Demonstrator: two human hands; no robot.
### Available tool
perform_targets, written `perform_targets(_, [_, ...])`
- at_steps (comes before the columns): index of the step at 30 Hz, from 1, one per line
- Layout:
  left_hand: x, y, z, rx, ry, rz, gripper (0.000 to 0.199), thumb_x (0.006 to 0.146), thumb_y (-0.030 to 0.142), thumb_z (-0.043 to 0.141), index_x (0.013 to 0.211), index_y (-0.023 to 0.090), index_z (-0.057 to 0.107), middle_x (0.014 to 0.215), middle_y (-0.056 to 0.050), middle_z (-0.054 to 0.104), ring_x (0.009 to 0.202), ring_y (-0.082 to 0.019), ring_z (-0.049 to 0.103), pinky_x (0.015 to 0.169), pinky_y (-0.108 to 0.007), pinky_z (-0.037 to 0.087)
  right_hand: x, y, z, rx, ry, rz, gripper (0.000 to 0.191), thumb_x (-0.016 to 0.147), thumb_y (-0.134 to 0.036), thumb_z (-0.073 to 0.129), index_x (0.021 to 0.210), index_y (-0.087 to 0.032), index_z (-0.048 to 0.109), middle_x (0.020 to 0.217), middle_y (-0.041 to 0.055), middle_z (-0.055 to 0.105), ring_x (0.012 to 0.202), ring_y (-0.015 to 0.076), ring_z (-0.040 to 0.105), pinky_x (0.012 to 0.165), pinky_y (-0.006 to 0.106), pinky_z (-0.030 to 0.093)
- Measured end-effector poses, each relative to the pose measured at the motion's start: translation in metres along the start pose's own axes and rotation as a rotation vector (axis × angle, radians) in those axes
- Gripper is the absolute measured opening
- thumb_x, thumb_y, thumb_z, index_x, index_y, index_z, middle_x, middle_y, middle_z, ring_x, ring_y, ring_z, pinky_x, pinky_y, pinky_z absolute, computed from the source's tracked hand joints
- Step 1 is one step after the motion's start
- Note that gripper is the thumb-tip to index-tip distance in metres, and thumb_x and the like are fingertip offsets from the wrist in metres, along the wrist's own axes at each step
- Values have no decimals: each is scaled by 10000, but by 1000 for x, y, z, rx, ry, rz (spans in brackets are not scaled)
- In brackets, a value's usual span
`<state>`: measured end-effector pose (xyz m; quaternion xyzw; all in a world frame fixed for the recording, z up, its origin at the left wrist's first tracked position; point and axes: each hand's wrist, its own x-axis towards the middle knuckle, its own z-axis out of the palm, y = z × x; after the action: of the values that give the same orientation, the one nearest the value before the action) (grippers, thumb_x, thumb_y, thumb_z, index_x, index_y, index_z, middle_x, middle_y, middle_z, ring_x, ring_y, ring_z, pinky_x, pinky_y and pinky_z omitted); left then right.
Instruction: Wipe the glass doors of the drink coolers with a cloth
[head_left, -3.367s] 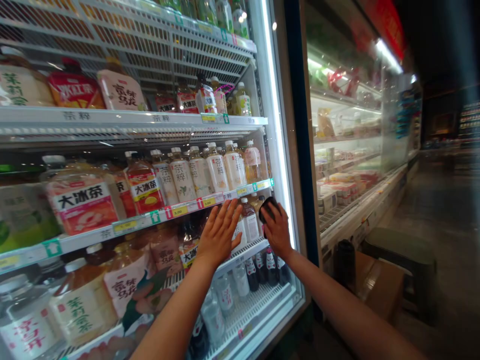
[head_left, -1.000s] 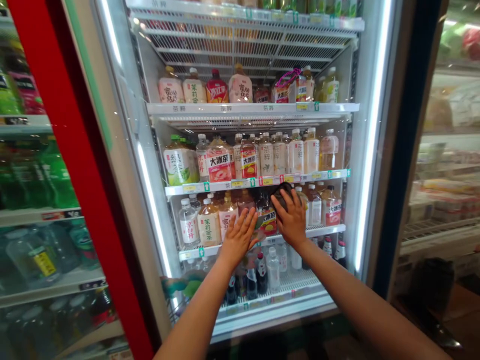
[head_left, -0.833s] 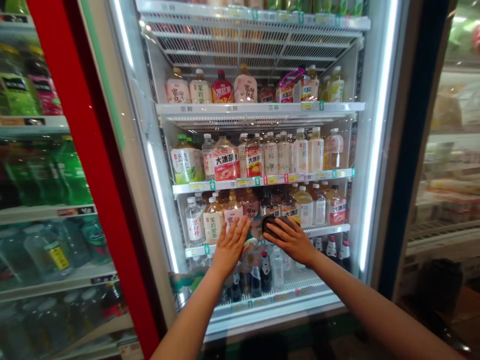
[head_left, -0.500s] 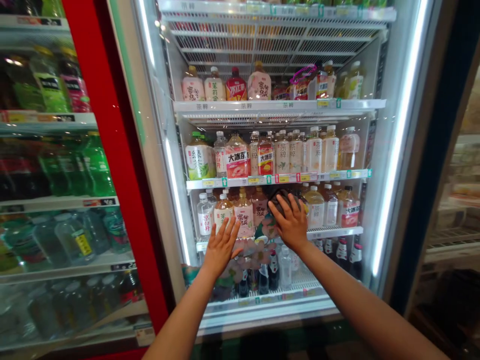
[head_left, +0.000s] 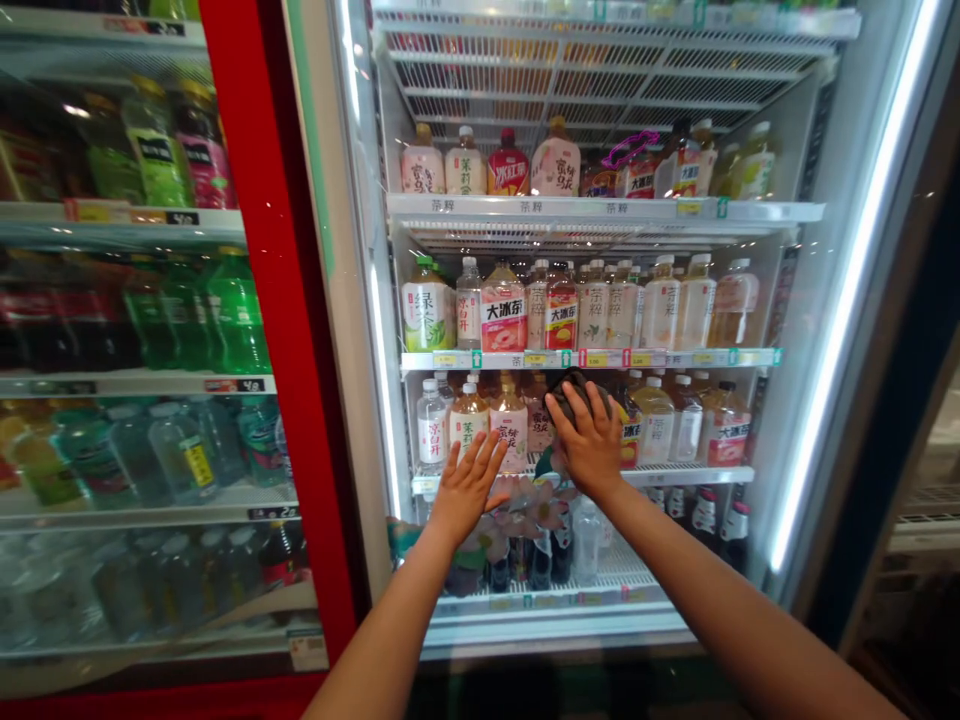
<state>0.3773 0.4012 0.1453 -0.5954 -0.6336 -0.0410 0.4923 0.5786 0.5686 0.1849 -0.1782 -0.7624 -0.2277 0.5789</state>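
Note:
My left hand [head_left: 466, 492] lies flat with spread fingers against the glass door, in front of the lower bottle shelf, and holds nothing. To its right, my right hand [head_left: 589, 440] presses a dark cloth [head_left: 574, 385] to the glass, its fingers over the cloth. Behind the glass, a pink-labelled bottle [head_left: 510, 425] stands near my left fingertips. Pale flower decals [head_left: 525, 510] show on the glass between and below the hands.
Bottles line several white shelves [head_left: 600, 208] in the lit cooler. A red frame [head_left: 281, 330] divides it from another drinks cooler at the left. A bright light strip [head_left: 855, 290] runs down the right side. More shelving [head_left: 922, 530] is at the far right.
The whole scene has shifted to the right in view. My right hand and the cloth have moved slightly left relative to the bottles; my left hand stays spread on the glass.

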Motion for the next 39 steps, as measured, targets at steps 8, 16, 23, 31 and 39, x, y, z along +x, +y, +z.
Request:
perform_targets(8, [-16, -8, -10, -10, -21, 6, 895, 914, 631, 569, 1613, 187, 229, 1654, -132, 295, 1578, -249, 113, 1295, -493, 50, -33, 37, -24, 53, -167, -460, 557, 941, -151, 544, 1462, -347, 516, 1550, -10, 509, 1522, 245, 298, 1258, 525, 187])
perform_targets(16, [-59, -21, -8, 58, -8, -145, 964, 851, 681, 627, 1604, 204, 261, 1638, -160, 321, 1580, -293, 63, 1268, -599, 4, 31, -37, 7, 70, 6, -125, 512, 946, -221, 573, 1453, -286, 535, 1575, 62, 473, 1552, 310, 196, 1235, 600, 175])
perform_targets(23, [-63, -26, 0, 52, 16, -164, 958, 822, 733, 614, 1584, 229, 325, 1625, -137, 357, 1584, -277, 19, 1248, -618, -80, -15, -16, -8, 79, -118, -681, 466, 969, -203, 530, 1421, -309, 564, 1532, -15, 531, 1500, 237, 337, 1276, 519, 140])
perform_targets(31, [-66, -27, 9, 11, -48, -168, 963, 838, 767, 544, 1604, 260, 255, 1614, -115, 393, 1571, -284, 164, 1260, -628, 24, 55, -64, 12, 73, 82, -258, 438, 950, -183, 560, 1379, -267, 598, 1545, 51, 515, 1552, 280, 208, 1244, 560, 164])
perform_targets(39, [-81, -33, -2, 5, -84, -187, 988, 881, 685, 573, 1622, 169, 172, 1637, -149, 335, 1565, -278, 191, 1272, -547, 167, 50, -61, 3, 149, -74, -772, 468, 961, -207, 537, 1427, -240, 550, 1553, 43, 505, 1507, 264, 311, 1247, 537, 174])
